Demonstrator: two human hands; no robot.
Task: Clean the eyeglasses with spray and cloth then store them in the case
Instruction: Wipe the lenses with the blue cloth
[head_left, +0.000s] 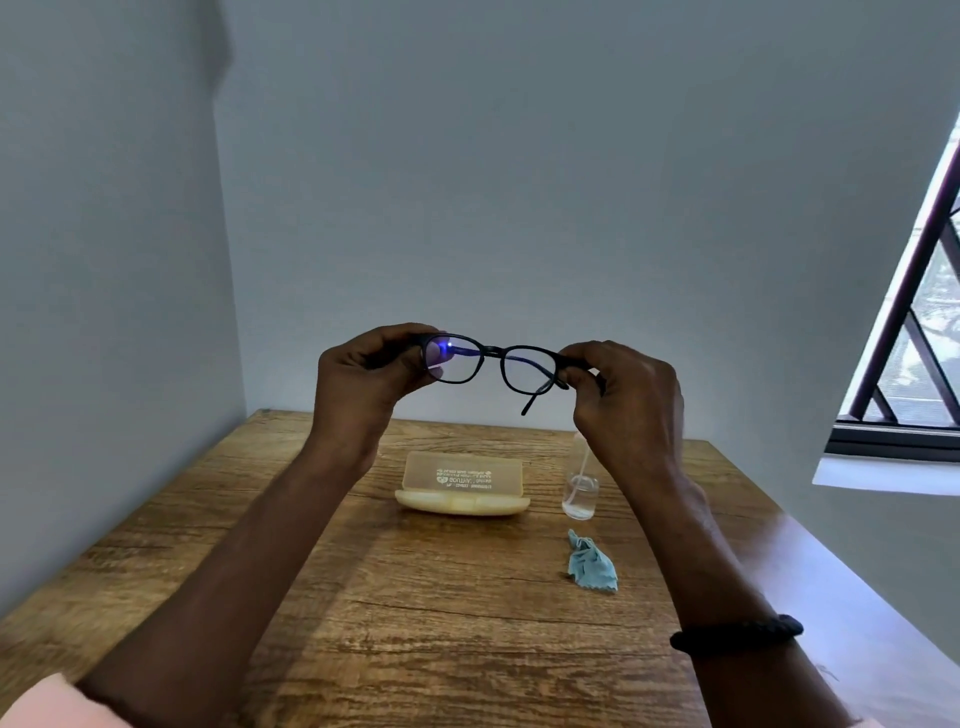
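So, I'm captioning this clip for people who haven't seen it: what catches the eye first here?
The black eyeglasses, held up mid-air against the grey wall by the left hand and right hand. Below, on the wooden table, lie an open yellowish case, a clear spray bottle and a crumpled blue cloth.

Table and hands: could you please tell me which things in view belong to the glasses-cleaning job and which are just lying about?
Belong to the job:
eyeglasses, held up by left hand and right hand
open glasses case
spray bottle
blue cloth

Not part of it:
black bracelet
window
wooden table
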